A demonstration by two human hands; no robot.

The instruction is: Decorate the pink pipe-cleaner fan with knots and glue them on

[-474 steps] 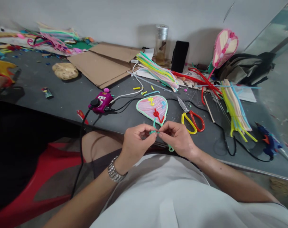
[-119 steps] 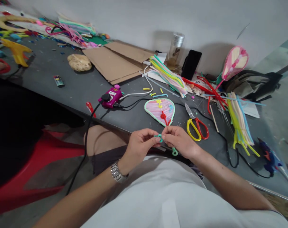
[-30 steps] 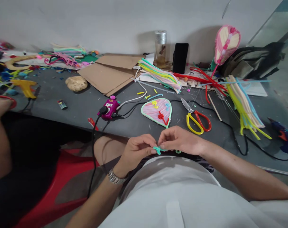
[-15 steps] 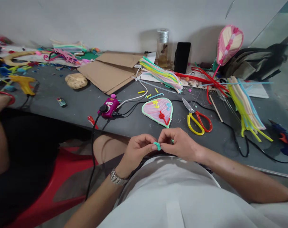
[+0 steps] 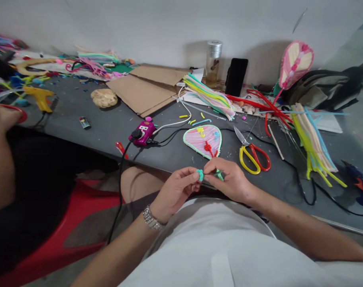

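Observation:
Between the thumb and fingers of my left hand is a small teal pipe-cleaner flower. My right hand pinches a thin stem-like end just to the right of it, and a loop of green pipe cleaner shows among its fingers. Beyond my hands lies a drop-shaped pink panel edged in mint green, with yellow, blue and red pipe-cleaner shapes on it. Scissors with one yellow and one red handle rest to its right, blades partly spread.
Pipe-cleaner bundles lie at the back and right. A purple power adapter with cords sits left, near cardboard and a stone. Glue guns lie at far left and right. Another person's arm is at left.
My hands have turned the teal flower, and my right hand has shifted slightly right, showing more of the green pipe cleaner. The whole view has shifted a little.

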